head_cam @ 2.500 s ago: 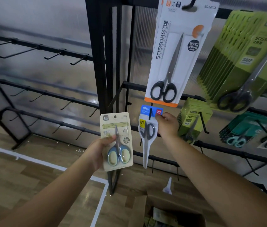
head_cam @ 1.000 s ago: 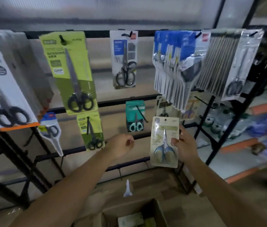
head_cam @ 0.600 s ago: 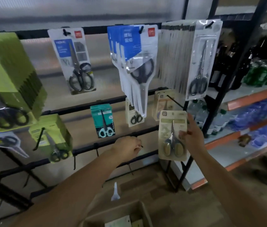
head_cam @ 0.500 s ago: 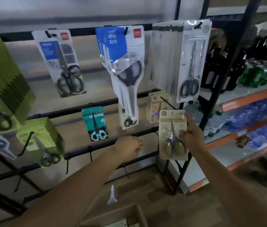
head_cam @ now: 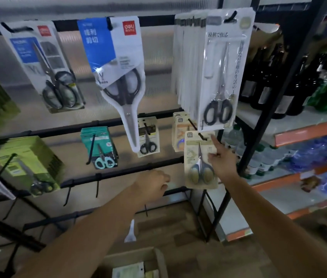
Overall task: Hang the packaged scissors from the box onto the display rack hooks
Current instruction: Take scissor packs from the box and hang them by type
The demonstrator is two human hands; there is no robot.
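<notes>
A beige card of small scissors with blue-green handles sits with its hanging hole at the tip of a black hook on the rack's middle bar. My right hand grips the card's right edge, forefinger pointing up along its top corner. Behind it hangs a stack of similar beige packs. My left hand hovers loosely curled and holds nothing, in front of the lower bar. The cardboard box with more packs lies at the bottom edge.
Other scissor packs hang all over the black rack: blue-white ones, a white stack, teal ones, green ones. Bare hooks stick out of the lower bars. A shelf with bottles stands to the right.
The view swung right along the rack. The beige pack passed from my left hand to my right, which lifted it to the hook tip. My left hand dropped back, holding nothing.
</notes>
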